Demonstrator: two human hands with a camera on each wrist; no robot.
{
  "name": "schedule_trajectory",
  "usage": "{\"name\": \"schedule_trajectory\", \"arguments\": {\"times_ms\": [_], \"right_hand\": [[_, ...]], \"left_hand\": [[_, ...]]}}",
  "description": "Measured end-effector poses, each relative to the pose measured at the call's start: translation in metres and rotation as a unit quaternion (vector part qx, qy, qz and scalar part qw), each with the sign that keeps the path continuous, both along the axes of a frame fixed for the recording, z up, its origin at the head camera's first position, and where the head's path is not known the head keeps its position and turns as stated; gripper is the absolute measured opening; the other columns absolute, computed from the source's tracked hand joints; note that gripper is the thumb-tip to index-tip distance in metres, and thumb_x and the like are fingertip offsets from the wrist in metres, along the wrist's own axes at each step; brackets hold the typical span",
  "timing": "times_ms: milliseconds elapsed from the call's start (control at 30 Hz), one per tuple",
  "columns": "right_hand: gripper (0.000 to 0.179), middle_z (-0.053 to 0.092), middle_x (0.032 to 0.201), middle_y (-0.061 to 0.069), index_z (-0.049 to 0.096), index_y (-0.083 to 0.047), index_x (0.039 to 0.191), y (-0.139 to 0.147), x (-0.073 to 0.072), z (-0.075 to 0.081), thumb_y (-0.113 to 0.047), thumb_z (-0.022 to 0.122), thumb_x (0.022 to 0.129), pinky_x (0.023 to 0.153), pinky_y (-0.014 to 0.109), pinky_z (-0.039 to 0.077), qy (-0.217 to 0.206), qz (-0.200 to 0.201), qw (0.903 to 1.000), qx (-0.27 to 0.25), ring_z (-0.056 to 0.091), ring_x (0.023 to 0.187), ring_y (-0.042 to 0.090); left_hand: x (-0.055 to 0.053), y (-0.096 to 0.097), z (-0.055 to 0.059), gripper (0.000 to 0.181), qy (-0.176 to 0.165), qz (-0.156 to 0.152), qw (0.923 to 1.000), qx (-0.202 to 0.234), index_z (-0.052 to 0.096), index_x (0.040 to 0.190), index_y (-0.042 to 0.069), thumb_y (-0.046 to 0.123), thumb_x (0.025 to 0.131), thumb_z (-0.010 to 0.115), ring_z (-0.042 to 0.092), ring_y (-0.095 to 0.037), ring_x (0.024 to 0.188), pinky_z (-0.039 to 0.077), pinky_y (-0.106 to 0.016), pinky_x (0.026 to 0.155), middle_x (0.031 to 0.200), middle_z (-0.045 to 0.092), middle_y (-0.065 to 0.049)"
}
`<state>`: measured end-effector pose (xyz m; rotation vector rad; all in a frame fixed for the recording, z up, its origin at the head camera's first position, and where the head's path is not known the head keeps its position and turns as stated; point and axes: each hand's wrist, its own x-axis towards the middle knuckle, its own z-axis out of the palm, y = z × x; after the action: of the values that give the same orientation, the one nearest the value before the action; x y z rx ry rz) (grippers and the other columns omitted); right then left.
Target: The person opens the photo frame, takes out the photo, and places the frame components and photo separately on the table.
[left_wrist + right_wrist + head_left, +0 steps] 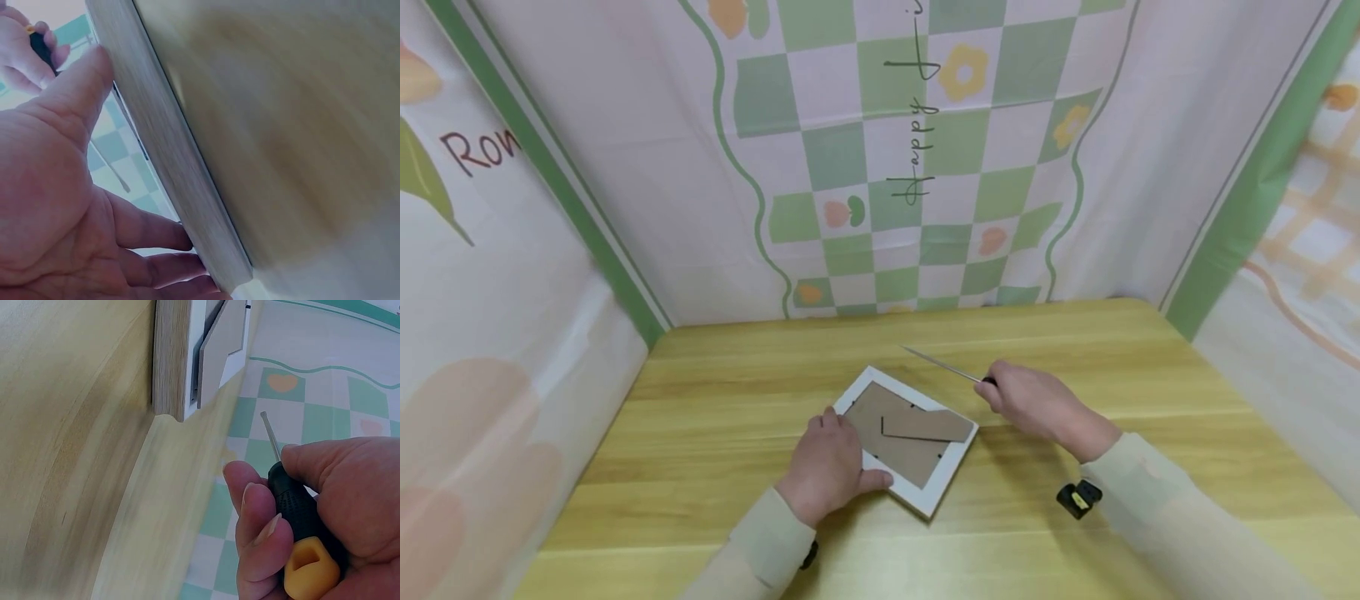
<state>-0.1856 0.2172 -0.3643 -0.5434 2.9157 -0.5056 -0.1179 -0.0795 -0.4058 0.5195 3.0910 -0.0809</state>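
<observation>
A white picture frame (940, 475) lies back up and turned at an angle on the table. Its brown backing board (898, 457) carries a stand flap (928, 425), and small dark tabs show along the edge. My left hand (823, 458) grips the frame's left corner, the thumb along the near side and the fingers at the far-left side. Beyond the frame's right side, my right hand (1037, 400) holds a screwdriver (294, 500) by its black and yellow handle. The metal shaft points left over the table, apart from the frame.
The wooden table (737, 375) reaches back to a curtain (955, 142) with green and white checks. Printed cloth also hangs at the left and right sides. A black wrist device (1078, 498) sits at the right sleeve.
</observation>
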Motion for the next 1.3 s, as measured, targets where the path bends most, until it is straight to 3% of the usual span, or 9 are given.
{"name": "schedule_trajectory", "arguments": {"times_ms": [200,400,667,833,1100,1300], "right_hand": [[0.026,0.055,0.077,0.0,0.06,-0.011,0.094,0.0,0.0,-0.001,-0.03,0.051,0.11,0.059,0.031,0.041,0.0,0.001,1.0,-0.003,0.048,0.065,0.015],[0.025,0.057,0.078,-0.001,0.061,-0.009,0.096,0.0,0.0,-0.002,-0.029,0.052,0.109,0.06,0.031,0.042,0.006,0.005,1.0,-0.004,0.049,0.065,0.014],[0.027,0.057,0.079,0.0,0.062,-0.009,0.098,0.001,0.0,-0.003,-0.031,0.051,0.11,0.06,0.031,0.043,-0.004,0.0,1.0,0.0,0.05,0.066,0.015],[0.027,0.057,0.079,0.0,0.062,-0.008,0.099,0.0,0.0,-0.002,-0.031,0.051,0.11,0.061,0.032,0.043,-0.002,-0.002,1.0,0.004,0.05,0.067,0.015],[0.026,0.059,0.08,-0.001,0.064,-0.007,0.103,0.0,0.0,-0.001,-0.029,0.052,0.109,0.061,0.032,0.044,0.002,0.001,1.0,0.004,0.051,0.067,0.014],[0.025,0.057,0.079,0.0,0.063,-0.007,0.101,0.0,0.0,-0.001,-0.028,0.052,0.11,0.061,0.032,0.043,0.0,0.003,1.0,-0.003,0.05,0.066,0.015]], "left_hand": [[0.005,0.003,0.003,0.095,-0.007,0.025,0.9991,0.033,0.067,0.102,-0.017,0.075,0.078,0.075,0.054,-0.024,0.077,0.058,-0.037,0.068,0.092,0.057,-0.017],[0.009,0.006,0.003,0.092,-0.019,0.052,0.9967,0.06,0.066,0.102,-0.018,0.07,0.077,0.079,0.053,-0.025,0.077,0.058,-0.038,0.064,0.091,0.056,-0.018],[0.015,0.008,0.006,0.082,-0.009,0.054,0.998,0.032,0.068,0.085,-0.011,0.07,0.081,0.076,0.053,-0.024,0.073,0.055,-0.033,0.058,0.086,0.057,-0.016],[0.018,0.011,0.007,0.078,-0.002,0.074,0.9962,0.046,0.067,0.085,-0.011,0.065,0.081,0.079,0.052,-0.023,0.072,0.055,-0.033,0.055,0.082,0.055,-0.015],[0.021,0.015,0.008,0.063,-0.013,0.083,0.9952,0.05,0.068,0.079,-0.009,0.052,0.089,0.078,0.051,-0.022,0.069,0.054,-0.034,0.058,0.078,0.053,-0.012],[0.024,0.015,0.011,0.049,-0.014,0.083,0.9935,0.077,0.069,0.08,-0.01,0.036,0.091,0.079,0.054,-0.023,0.066,0.055,-0.037,0.055,0.077,0.054,-0.014]]}}
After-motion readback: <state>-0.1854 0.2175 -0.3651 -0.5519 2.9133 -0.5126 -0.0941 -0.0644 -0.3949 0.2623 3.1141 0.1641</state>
